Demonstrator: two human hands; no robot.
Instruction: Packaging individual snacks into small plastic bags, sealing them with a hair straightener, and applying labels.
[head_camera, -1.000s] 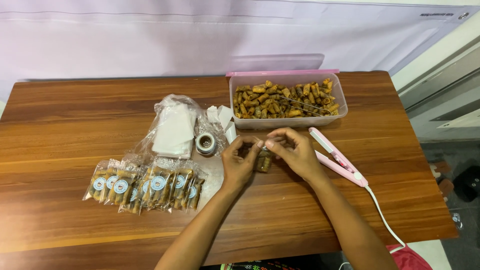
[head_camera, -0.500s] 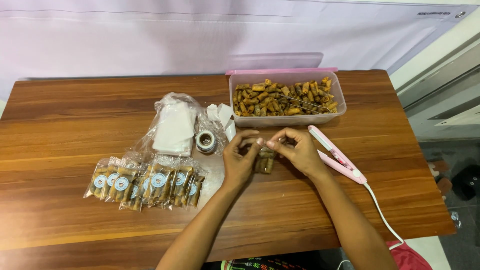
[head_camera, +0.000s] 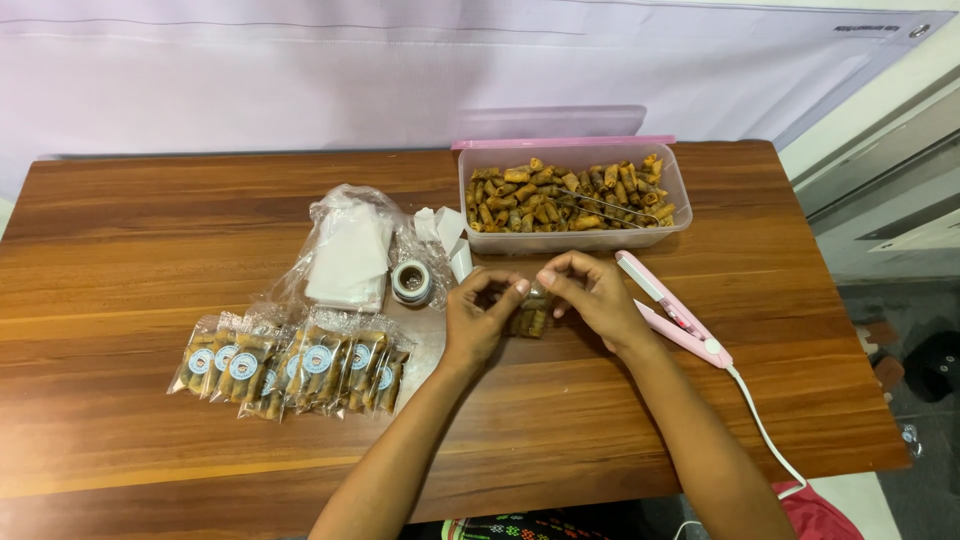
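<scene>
Fingers of the left hand (head_camera: 478, 322) and right hand (head_camera: 592, 295) are pinched on a small snack-filled bag (head_camera: 527, 316) in front of the snack tub (head_camera: 574, 197), its mouth seemingly being closed, steady alignment being called for next

Single head-worn camera, looking steeply down and forward at the wooden table (head_camera: 150, 400) from moderate range. The far table edge lies toward 12 o'clock.

Row of small clear snack packets (head_camera: 290, 362) on desk (head_camera: 150, 240), left-front, each with round blue-white label (head_camera: 318, 358). Crumpled clear bag (head_camera: 350, 250) of white sheets behind row. Small clear packet (head_camera: 528, 318) of brown snacks between both hands, centre.
</scene>
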